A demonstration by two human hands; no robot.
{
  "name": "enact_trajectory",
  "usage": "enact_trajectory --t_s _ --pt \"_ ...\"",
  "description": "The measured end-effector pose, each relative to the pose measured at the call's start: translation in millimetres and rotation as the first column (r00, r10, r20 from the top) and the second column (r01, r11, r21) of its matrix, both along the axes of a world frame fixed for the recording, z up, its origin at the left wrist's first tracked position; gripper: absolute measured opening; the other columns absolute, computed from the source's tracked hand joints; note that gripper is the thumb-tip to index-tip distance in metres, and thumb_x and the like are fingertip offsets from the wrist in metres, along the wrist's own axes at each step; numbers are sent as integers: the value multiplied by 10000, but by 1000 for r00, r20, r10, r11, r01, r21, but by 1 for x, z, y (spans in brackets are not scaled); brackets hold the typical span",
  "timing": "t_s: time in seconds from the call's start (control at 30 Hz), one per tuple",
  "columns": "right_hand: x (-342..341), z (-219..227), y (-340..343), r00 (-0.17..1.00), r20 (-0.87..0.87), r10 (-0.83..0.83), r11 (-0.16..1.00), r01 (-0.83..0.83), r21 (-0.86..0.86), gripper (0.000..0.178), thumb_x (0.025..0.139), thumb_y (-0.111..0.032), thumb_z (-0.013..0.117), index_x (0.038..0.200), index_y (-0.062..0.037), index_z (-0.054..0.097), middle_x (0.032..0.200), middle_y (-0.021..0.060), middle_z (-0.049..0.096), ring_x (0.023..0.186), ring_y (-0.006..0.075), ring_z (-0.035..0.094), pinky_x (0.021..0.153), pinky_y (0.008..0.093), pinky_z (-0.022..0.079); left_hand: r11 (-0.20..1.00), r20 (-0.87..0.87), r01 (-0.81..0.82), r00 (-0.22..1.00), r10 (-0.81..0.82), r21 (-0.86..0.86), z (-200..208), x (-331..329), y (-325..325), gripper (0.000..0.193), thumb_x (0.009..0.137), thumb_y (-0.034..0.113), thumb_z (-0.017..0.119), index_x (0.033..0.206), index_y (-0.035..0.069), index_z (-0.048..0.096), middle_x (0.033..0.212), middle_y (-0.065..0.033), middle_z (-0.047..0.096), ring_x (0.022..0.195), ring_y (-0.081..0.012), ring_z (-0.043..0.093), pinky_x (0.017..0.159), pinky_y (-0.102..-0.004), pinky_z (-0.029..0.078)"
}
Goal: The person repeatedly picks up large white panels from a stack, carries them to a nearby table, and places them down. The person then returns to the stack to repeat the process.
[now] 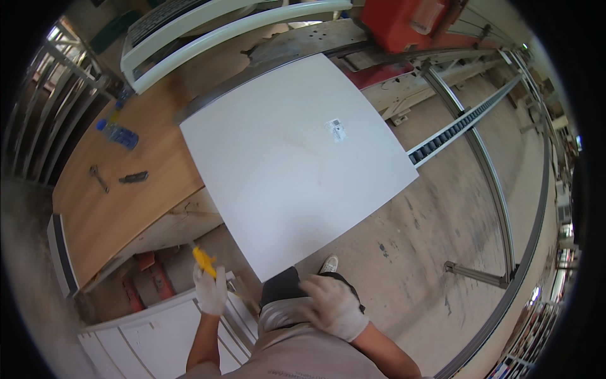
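Note:
A large white panel (297, 170) lies flat in front of me, with a small square label (336, 130) on its upper right part. In a white work glove, my left hand (211, 290) is closed around a yellow gun-shaped tool (204, 260), left of the panel's near corner. The tool's exact kind is too small to tell. My right hand (334, 305), also gloved, is in front of my body, below the panel's near edge and apart from it. Its fingers are somewhat blurred but look spread, with nothing seen in them.
On the wood-coloured board (158, 161) at left lie a wrench (99, 179), a dark utility knife (134, 177) and a plastic bottle (118, 134). White panels (158, 341) are at lower left. A roller track (464, 120) and metal rails (492, 170) extend right; a red machine part (404, 25) stands behind.

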State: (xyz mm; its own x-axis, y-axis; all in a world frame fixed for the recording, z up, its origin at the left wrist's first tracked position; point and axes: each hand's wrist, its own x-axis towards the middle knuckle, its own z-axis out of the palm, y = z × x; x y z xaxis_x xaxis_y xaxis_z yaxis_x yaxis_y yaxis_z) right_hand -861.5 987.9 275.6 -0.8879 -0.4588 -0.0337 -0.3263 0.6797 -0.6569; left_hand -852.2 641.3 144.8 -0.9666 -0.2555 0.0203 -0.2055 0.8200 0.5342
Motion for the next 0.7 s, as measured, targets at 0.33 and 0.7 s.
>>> enact_trajectory --t_s 0.33,0.7 --pt "-32 34 -13 896 132 423 685 -221 -694 796 815 -150 775 1499 22 405 1405 271 552 1092 425 668 895 434 566 841 -176 381 925 -338 385 201 18 174 240 869 192 671 1039 24 655 1092 -154 651 1065 -400 578 1057 -527 386" --pt "7 14 198 506 632 -587 585 805 -101 342 1049 -362 567 1116 -30 616 663 81 620 535 163 592 496 329 469 985 -91 -173 981 172 -5 138 -39 148 343 1030 296 500 1064 10 687 1081 -213 655 1062 -457 594 990 -571 434"
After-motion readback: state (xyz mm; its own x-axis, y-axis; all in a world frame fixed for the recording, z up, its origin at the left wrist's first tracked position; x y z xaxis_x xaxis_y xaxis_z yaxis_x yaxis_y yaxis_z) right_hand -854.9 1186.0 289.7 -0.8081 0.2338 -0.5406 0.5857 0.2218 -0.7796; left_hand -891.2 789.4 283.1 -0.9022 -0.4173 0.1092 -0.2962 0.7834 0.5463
